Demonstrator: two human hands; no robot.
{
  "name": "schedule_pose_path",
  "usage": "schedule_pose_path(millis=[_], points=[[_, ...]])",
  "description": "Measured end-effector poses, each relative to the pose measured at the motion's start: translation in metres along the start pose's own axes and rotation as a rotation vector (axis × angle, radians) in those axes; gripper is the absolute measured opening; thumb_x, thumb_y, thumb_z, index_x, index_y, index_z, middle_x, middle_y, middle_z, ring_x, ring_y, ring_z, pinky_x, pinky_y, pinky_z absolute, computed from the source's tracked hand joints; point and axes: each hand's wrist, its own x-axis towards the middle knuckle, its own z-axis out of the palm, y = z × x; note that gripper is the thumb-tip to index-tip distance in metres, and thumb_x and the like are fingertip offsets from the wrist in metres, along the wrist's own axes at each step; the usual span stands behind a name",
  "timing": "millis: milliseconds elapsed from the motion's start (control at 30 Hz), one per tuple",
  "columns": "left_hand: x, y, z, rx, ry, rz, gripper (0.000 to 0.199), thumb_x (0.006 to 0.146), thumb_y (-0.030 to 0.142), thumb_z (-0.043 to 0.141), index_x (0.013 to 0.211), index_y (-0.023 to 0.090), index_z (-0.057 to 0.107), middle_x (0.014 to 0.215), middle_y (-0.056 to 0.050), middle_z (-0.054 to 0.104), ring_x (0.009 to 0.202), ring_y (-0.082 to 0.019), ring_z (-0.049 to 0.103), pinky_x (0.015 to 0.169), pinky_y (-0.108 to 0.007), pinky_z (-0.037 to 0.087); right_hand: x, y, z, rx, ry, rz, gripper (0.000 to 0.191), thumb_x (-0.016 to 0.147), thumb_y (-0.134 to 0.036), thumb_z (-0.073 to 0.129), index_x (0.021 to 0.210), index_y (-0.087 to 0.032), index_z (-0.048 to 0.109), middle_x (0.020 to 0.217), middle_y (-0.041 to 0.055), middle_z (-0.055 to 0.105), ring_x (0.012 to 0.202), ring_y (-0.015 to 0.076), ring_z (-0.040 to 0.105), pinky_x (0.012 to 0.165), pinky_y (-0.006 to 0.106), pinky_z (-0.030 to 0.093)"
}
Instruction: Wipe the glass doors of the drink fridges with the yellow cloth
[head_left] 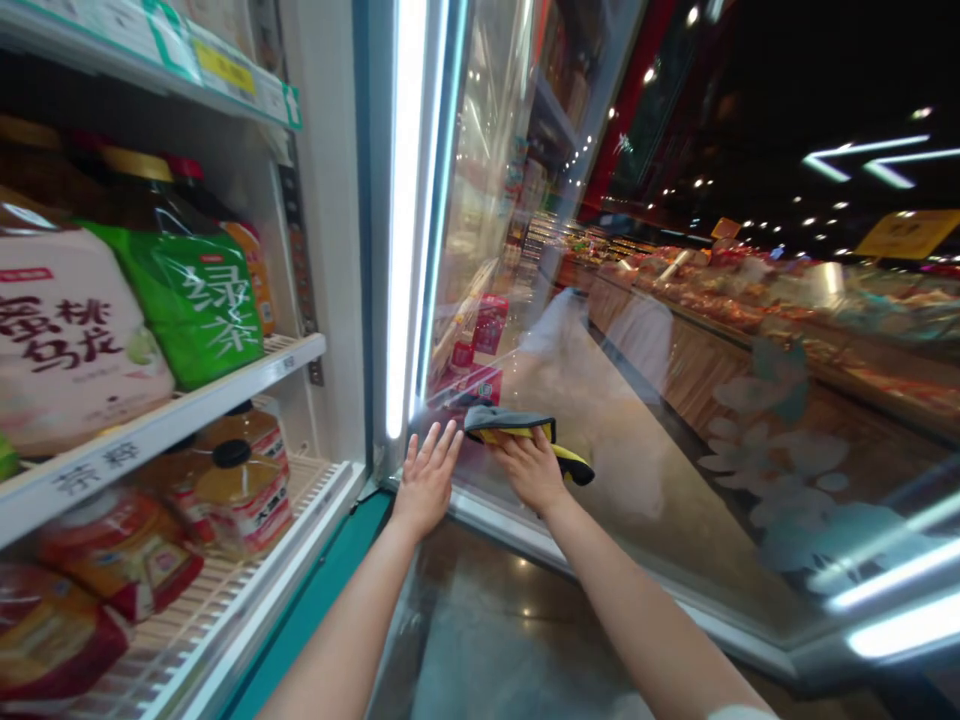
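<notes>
My right hand [531, 470] presses a grey and yellow cleaning cloth [510, 420] against the inner side of a glass cooler door [645, 520], near its lower corner on the hinge side. The cloth is bunched under the fingers, and a yellow, black-edged flap of it sticks out to the right of the hand. My left hand [429, 482] is just left of the cloth, its fingers stretched out and slightly apart. Nothing shows in it. It is close to the foot of the lit door edge; whether it touches the glass I cannot tell.
Left of my arms, the open cooler holds large tea bottles [187, 290] on a white shelf [277, 365], with jugs [244, 495] on the wire rack below. A bright light strip [405, 220] runs up beside the door. Shop displays [750, 310] show beyond the glass.
</notes>
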Motion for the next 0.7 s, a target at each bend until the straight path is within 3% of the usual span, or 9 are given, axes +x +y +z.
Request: schedule_pose_path(millis=[67,133,233,300,367,433,533,600,700], points=[[-0.003,-0.004,0.0,0.007,-0.007,-0.011,0.082,0.08,0.007,0.046,0.158,0.02,0.027,0.165,-0.004,0.026,0.155,-0.025,0.014,0.127,-0.052,0.006,-0.021,0.011,-0.006,0.002,0.007,-0.091,0.034,0.094,-0.017,0.055,0.123,-0.031,0.068,0.127,0.0001,0.07,0.117,0.0197,0.055,0.124,0.044,0.014],[-0.007,-0.009,0.0,0.011,-0.007,-0.026,0.081,0.08,0.007,0.046,0.158,0.019,0.027,0.165,-0.005,0.025,0.155,-0.025,0.014,0.127,-0.052,0.006,-0.024,0.022,-0.018,-0.022,0.045,-0.053,0.032,0.095,-0.017,0.056,0.119,-0.031,0.07,0.123,0.0004,0.072,0.113,0.0194,0.057,0.124,0.044,0.011],[-0.012,-0.014,-0.001,0.016,0.005,-0.065,0.08,0.081,0.009,0.046,0.158,0.018,0.027,0.165,-0.006,0.025,0.155,-0.025,0.013,0.127,-0.052,0.006,0.007,0.021,-0.027,-0.072,0.131,0.135,0.033,0.096,-0.022,0.056,0.125,-0.032,0.068,0.131,0.0041,0.068,0.113,0.0234,0.057,0.124,0.052,0.005],[-0.015,-0.015,0.0,0.021,0.008,-0.083,0.079,0.082,0.009,0.046,0.158,0.019,0.027,0.165,-0.006,0.026,0.155,-0.025,0.013,0.127,-0.052,0.007,0.033,0.007,-0.02,-0.081,0.163,0.191,0.036,0.097,-0.024,0.055,0.13,-0.032,0.065,0.136,0.0051,0.065,0.116,0.0262,0.056,0.124,0.055,0.002],[-0.02,-0.015,-0.001,0.025,-0.001,-0.093,0.079,0.081,0.01,0.048,0.157,0.018,0.028,0.164,-0.006,0.028,0.155,-0.025,0.013,0.127,-0.052,0.006,0.045,-0.01,-0.005,-0.062,0.156,0.128,0.037,0.096,-0.023,0.054,0.13,-0.031,0.065,0.138,0.0041,0.064,0.12,0.0263,0.055,0.125,0.055,0.002],[-0.027,-0.014,-0.003,0.029,-0.017,-0.107,0.08,0.08,0.01,0.049,0.157,0.018,0.029,0.164,-0.007,0.028,0.155,-0.025,0.014,0.127,-0.051,0.006,0.039,-0.019,0.009,-0.014,0.105,-0.022,0.034,0.095,-0.019,0.056,0.125,-0.031,0.067,0.135,0.0022,0.066,0.12,0.0235,0.055,0.126,0.052,0.005],[-0.037,-0.013,-0.01,0.04,-0.029,-0.142,0.078,0.081,0.01,0.049,0.157,0.018,0.03,0.165,-0.007,0.027,0.155,-0.026,0.015,0.127,-0.052,0.008,0.018,-0.01,0.012,0.06,0.018,-0.209,0.029,0.093,-0.015,0.057,0.114,-0.029,0.071,0.126,0.0004,0.071,0.114,0.0186,0.058,0.126,0.046,0.011],[-0.041,-0.012,-0.015,0.05,-0.036,-0.155,0.076,0.082,0.009,0.047,0.156,0.018,0.031,0.165,-0.007,0.027,0.155,-0.025,0.015,0.127,-0.052,0.01,0.017,0.001,0.004,0.065,0.026,-0.173,0.028,0.094,-0.016,0.056,0.115,-0.028,0.071,0.126,0.0009,0.071,0.115,0.0185,0.058,0.126,0.046,0.009],[-0.041,-0.006,-0.019,0.063,-0.026,-0.194,0.075,0.083,0.008,0.047,0.156,0.016,0.032,0.165,-0.008,0.028,0.155,-0.026,0.015,0.127,-0.052,0.013,0.044,0.002,-0.004,0.039,0.089,0.011,0.034,0.096,-0.021,0.056,0.127,-0.029,0.066,0.139,0.004,0.063,0.124,0.0232,0.054,0.126,0.053,0.003]])
